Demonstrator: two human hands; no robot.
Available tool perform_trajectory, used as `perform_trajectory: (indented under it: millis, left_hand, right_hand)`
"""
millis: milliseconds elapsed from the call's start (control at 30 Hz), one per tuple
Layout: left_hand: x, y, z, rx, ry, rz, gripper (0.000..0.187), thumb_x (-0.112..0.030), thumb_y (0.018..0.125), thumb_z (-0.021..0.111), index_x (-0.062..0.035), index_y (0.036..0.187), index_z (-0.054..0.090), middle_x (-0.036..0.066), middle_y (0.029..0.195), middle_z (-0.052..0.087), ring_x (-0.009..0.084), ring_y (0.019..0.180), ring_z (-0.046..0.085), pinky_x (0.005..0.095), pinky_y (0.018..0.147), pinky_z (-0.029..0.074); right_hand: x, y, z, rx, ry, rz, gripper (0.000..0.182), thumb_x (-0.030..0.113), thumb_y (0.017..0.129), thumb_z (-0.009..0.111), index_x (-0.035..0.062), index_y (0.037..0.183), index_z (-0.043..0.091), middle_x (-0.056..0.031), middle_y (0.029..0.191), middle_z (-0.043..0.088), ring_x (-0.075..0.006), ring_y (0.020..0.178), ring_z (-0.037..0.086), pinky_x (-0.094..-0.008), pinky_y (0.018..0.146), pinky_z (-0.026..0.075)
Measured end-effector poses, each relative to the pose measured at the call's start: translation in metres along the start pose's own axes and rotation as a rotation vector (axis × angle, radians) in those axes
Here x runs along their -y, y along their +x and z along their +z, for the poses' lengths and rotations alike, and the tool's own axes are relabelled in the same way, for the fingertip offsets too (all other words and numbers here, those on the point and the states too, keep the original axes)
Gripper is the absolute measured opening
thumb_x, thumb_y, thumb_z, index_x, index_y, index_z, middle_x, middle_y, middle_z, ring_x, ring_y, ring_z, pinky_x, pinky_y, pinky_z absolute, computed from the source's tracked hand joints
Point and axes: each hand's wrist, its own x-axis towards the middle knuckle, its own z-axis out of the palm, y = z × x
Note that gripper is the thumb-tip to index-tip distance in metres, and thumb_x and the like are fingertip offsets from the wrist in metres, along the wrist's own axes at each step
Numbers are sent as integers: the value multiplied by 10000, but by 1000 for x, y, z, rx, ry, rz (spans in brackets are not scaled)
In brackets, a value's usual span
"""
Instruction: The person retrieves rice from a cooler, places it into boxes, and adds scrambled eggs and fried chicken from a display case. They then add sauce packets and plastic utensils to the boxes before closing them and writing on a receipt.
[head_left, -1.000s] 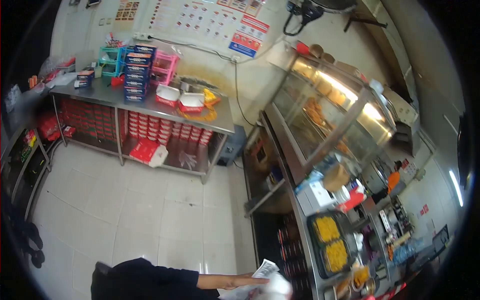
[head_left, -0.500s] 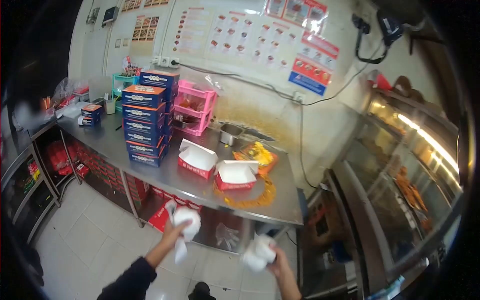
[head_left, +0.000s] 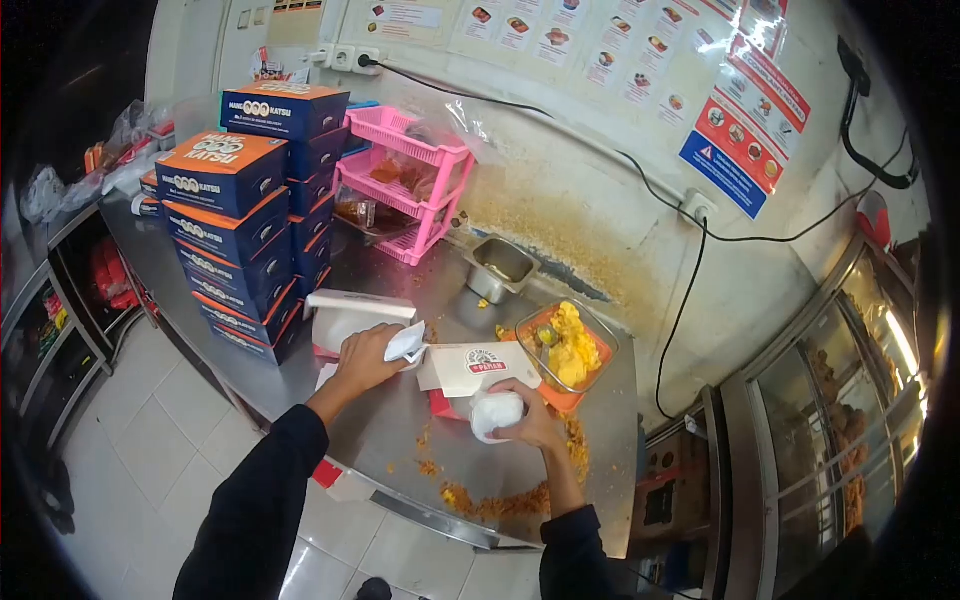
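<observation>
My left hand (head_left: 368,360) is closed on a white paper-wrapped bundle (head_left: 405,343), over the left open takeaway box (head_left: 362,304). Most of that bundle hides behind my fingers; a paper flap sticks out on the right. In my right hand (head_left: 532,415) is a rounder white wrapped bundle (head_left: 495,414), gripped from its right side. It hangs in front of the second takeaway box (head_left: 482,366), whose white lid with a red logo stands raised. Both boxes have red outer walls and sit side by side on the steel table (head_left: 375,425).
A tall stack of blue and orange boxes (head_left: 232,237) stands at left, before a pink rack (head_left: 440,205). Behind the right box are a steel container (head_left: 500,270) and a glass dish of yellow food (head_left: 572,345). Orange crumbs (head_left: 515,500) trail along the table's front. A display cabinet (head_left: 800,400) stands right.
Both hands, each with a white bundle, have come up from below the table's front edge to the two open boxes. The view has moved closer to the table.
</observation>
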Motion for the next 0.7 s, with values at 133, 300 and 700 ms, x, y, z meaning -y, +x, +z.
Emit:
perform_trajectory:
  millis: [133,300,700]
  left_hand:
    - [9,16,11,-240,-19,-182,516,-357,675,677,-93,1104,568,157,1019,613,344,893,596,423,748,465]
    - [23,26,-3,-439,-247,-590,518,-411,731,670,-79,1113,560,184,1060,607,358,967,583,422,837,429]
    - [110,92,6,393,-489,-772,729,-449,737,652,-50,1299,415,176,1193,542,240,1010,549,391,816,447]
  right_hand:
    - [14,9,-2,-113,-124,-135,570,80,465,770,90,1000,571,-50,1014,572,-197,963,548,-325,866,428]
    - [3,37,-4,-147,-593,-431,525,159,519,748,92,1011,578,-117,1021,578,-297,988,554,-368,890,435]
    - [-37,99,25,152,184,213,421,148,655,671,100,1052,543,-41,1018,539,-164,1012,475,-279,879,361]
